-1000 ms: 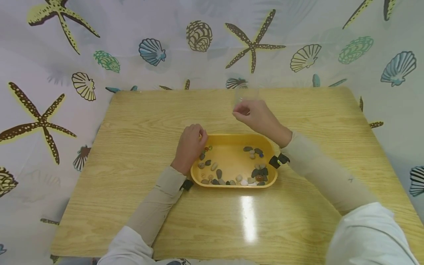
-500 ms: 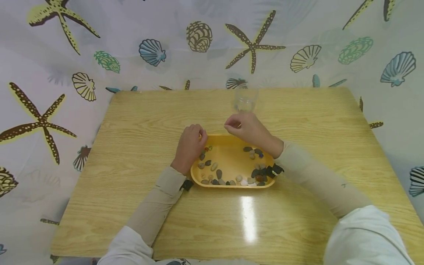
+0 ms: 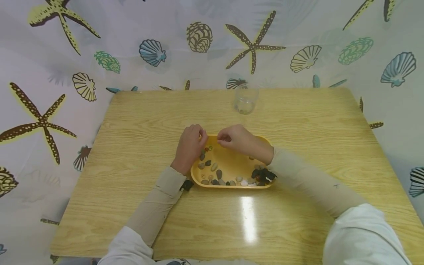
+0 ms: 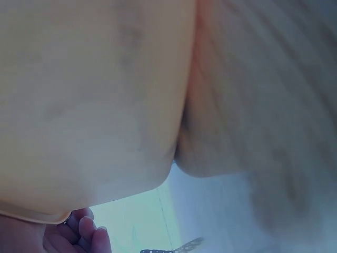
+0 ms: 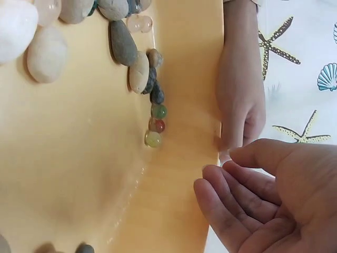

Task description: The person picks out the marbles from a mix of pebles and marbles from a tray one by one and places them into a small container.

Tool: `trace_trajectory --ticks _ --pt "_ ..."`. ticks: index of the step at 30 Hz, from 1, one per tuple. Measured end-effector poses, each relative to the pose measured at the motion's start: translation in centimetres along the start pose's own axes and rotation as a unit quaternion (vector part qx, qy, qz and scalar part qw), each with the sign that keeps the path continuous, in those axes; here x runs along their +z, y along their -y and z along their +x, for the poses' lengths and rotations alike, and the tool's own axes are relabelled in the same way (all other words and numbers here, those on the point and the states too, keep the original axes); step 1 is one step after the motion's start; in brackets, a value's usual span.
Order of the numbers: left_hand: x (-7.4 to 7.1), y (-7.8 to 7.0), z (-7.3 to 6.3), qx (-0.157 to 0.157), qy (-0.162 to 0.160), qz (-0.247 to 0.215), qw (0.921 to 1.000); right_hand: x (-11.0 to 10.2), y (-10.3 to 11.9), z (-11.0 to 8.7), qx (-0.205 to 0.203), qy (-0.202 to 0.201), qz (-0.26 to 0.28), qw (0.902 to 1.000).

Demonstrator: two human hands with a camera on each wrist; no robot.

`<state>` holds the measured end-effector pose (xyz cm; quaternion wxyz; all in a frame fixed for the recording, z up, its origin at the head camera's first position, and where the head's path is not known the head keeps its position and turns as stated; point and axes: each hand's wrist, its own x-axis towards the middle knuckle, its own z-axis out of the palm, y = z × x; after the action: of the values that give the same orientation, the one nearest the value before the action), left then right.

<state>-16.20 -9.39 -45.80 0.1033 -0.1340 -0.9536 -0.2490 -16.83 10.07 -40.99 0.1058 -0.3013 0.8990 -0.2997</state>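
Note:
A yellow plastic tray (image 3: 232, 154) holds stones and marbles along its edges. My left hand (image 3: 189, 147) grips the tray's far left corner, fingers curled at the rim. Over the far side of the tray hovers my right hand (image 3: 238, 139), palm turned inward, fingers loosely bent and thumb near the index fingertip. Nothing shows between those fingers in the right wrist view. Below the left hand lie a green marble (image 5: 159, 111), a red marble (image 5: 157, 125) and a yellow marble (image 5: 153, 139) in a row. Past them a dark oval stone (image 5: 123, 43) lies among pale pebbles.
Behind the tray stands a clear container (image 3: 246, 101) with a few small things at its bottom. The wooden table (image 3: 149, 114) backs onto a curtain (image 3: 172, 22) printed with starfish and shells. White stones (image 3: 244, 182) lie at the tray's near side.
My right hand has drawn back from in front of the clear container, moving left and nearer until it is over the tray. The container now shows fully. My left hand stays put.

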Motion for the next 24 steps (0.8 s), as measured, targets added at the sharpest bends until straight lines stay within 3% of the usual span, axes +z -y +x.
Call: trace_trajectory --ticks 9,24 --pt "0.0 0.1 0.0 0.003 -0.003 0.001 1.0000 1.3 0.4 0.4 -0.001 0.034 -0.011 0.9993" --pt "-0.2 -0.1 -0.1 0.000 0.000 -0.011 0.9999 3.6 0.5 0.7 -0.023 0.017 -0.038 0.9989"
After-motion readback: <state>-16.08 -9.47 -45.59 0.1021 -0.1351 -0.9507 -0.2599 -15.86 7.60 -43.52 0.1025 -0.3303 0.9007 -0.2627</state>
